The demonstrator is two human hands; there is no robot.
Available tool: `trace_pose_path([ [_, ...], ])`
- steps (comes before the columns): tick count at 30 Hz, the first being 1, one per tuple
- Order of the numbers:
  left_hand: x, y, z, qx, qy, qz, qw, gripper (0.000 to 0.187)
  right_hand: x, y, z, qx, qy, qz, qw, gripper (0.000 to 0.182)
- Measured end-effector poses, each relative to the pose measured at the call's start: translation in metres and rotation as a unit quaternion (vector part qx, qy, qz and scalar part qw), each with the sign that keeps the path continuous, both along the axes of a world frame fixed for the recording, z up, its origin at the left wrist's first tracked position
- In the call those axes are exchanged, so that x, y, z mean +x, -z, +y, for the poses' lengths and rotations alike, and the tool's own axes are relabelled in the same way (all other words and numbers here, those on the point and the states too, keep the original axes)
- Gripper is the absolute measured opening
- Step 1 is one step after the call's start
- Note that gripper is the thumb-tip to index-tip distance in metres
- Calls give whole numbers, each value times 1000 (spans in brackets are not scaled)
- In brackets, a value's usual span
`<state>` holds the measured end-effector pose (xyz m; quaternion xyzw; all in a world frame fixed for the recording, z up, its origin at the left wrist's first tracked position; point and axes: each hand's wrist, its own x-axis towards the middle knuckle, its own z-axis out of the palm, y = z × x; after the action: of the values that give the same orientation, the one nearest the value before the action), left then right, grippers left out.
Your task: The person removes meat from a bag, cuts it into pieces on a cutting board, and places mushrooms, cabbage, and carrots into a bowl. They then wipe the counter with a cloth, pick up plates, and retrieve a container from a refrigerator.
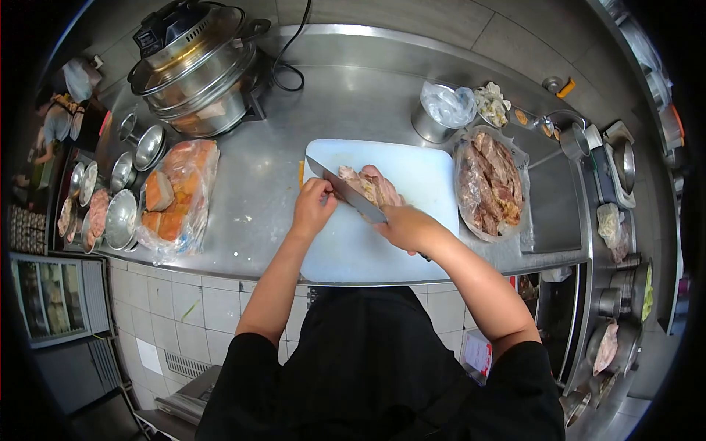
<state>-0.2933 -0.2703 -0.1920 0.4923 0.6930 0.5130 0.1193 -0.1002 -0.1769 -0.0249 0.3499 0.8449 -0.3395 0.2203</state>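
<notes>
My right hand [413, 229] is wrapped round the handle of a wide knife [351, 192], whose blade slants up to the left over the white cutting board [382, 257]. A piece of cooked meat [377, 185] lies on the board, along the far right side of the blade. On the near left side of the blade is my left hand [316, 204], its fingers curled together close to the blade; what they pinch, if anything, is too small to make out. A bowl lined with plastic [491, 184], full of meat, stands right of the board.
Bagged meat blocks [180, 191] and several metal bowls [121, 217] are at the left. A large steel pot [195, 81] stands at the back left. Behind the board is a metal container [434, 125]; a sink [559, 206] lies at the right. Another person [57, 125] is far left.
</notes>
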Motion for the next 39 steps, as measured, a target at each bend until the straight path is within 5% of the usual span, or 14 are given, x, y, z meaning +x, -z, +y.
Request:
trace_pose_path([
  [8, 2, 1, 0, 13, -7, 36, 999, 14, -21, 66, -10, 7, 35, 33, 999, 38],
  [10, 2, 6, 3, 20, -9, 102, 995, 12, -23, 111, -8, 154, -6, 152, 976, 39],
  [17, 3, 3, 0, 15, -66, 3, 998, 9, 4, 83, -4, 154, 39, 315, 936, 42],
  [19, -2, 9, -1, 46, -118, -76, 989, 3, 14, 55, -1, -152, 188, 275, 931, 37],
  [20, -7, 12, -1, 48, -118, -73, 989, 3, 20, 50, 3, -150, 188, 278, 930, 37],
  [22, -14, 14, 2, 100, -161, -243, 951, 8, 34, 41, 10, -439, 270, 333, 790, 30],
  [26, 13, -38, 17, 198, -80, -454, 865, 25, 56, 51, 11, -601, 274, 347, 666, 27],
  [28, 36, -71, 26, 103, 27, -668, 737, 43, 61, 61, 7, -624, 264, 350, 648, 29],
  [29, 47, -85, 28, 105, 27, -666, 738, 43, 61, 65, 5, -634, 267, 339, 642, 29],
  [31, 64, -105, 32, 68, 75, -753, 650, 49, 61, 70, 2, -637, 279, 322, 642, 28],
  [35, 58, -85, 27, 71, 113, -754, 643, 49, 67, 79, 8, -609, 318, 337, 643, 29],
  [38, 38, -48, 25, 20, 179, -686, 705, 46, 80, 79, 16, -573, 324, 364, 659, 33],
  [39, 36, -48, 24, 21, 164, -651, 741, 42, 84, 76, 16, -513, 345, 358, 700, 34],
])
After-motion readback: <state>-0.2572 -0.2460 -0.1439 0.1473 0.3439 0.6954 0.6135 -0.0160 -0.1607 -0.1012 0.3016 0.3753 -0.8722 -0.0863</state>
